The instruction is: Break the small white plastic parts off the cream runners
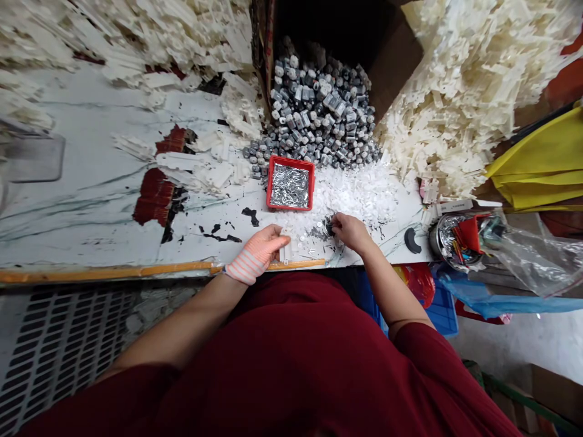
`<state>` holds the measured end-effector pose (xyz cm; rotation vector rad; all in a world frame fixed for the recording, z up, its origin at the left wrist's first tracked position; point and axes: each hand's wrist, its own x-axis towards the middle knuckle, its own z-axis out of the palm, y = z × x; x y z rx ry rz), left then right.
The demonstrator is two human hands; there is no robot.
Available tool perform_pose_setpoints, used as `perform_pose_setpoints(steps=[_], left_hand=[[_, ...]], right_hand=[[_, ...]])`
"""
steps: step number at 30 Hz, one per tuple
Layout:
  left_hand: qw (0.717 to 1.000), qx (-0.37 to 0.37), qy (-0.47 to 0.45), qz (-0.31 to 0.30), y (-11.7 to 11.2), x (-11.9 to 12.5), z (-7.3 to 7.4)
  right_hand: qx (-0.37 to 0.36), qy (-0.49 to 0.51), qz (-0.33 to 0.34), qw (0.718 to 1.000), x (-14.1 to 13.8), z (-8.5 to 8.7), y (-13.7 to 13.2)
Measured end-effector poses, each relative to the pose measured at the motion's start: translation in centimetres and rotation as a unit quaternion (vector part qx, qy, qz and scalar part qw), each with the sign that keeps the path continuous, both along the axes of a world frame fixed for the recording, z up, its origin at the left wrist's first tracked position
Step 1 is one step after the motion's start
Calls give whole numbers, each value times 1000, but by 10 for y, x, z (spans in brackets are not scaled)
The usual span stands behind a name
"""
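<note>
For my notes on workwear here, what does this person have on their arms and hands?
The left hand wears a salmon-pink knit glove with pale stripes around the cuff. The right hand has no glove. Both forearms are uncovered, and the short sleeves of a dark red top end near the elbows.

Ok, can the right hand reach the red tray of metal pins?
Probably yes: the right hand sits close to the red tray, with only loose white plastic bits between them.
</note>
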<state>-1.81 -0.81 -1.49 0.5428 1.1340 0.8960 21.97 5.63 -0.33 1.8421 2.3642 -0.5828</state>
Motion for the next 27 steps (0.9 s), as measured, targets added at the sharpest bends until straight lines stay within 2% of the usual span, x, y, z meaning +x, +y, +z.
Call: perform_pose_setpoints(steps=[7, 12, 21, 24, 27], left_hand=[[1000, -6, -12, -7, -1, 0, -2], [1000, 1, -8, -8, -2, -3, -4], [1000, -10, 0, -9, -1, 2, 3], [1000, -1, 0, -11, -2, 3, 1], [1000, 14, 17, -17, -2, 3, -4]], right_hand=[[-29, -41, 28, 998, -21, -1, 10], [-29, -66, 38, 997, -24, -1, 16], [-44, -134, 81, 987, -46, -3, 10], [-51, -91, 67, 992, -41, -4, 8], [-46, 42, -6, 998, -24, -4, 6]])
